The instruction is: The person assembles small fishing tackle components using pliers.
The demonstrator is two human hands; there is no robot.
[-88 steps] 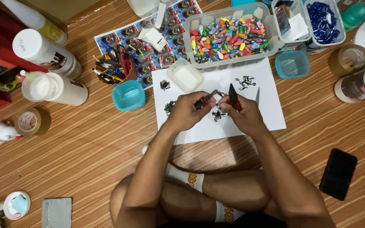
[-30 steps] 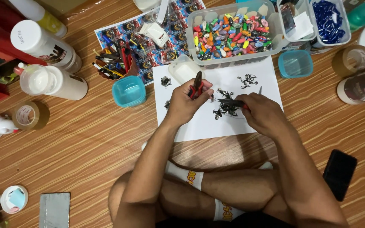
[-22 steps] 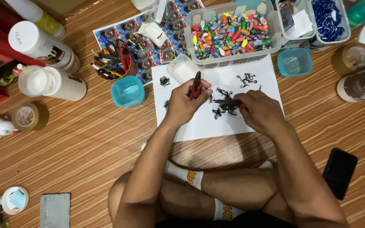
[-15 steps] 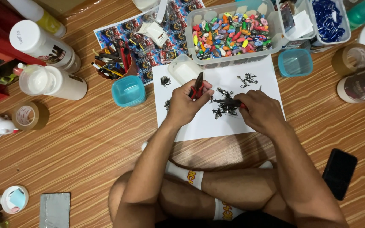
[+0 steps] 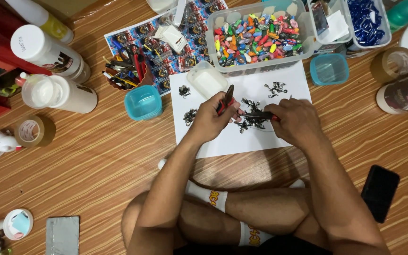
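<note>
Left hand (image 5: 209, 118) is closed around red-handled pliers (image 5: 226, 100); right hand (image 5: 296, 122) grips a second pair (image 5: 259, 114), its nose at a small black wire piece (image 5: 253, 119) over the white paper sheet (image 5: 242, 137). The piece appears light, thin and bendable, best held by its edge.

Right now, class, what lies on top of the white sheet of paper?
On the white sheet lie small black wire pieces, a white lid at its corner, and both hands with pliers: left hand, right hand. The hands cover whatever lies beneath them.
</note>
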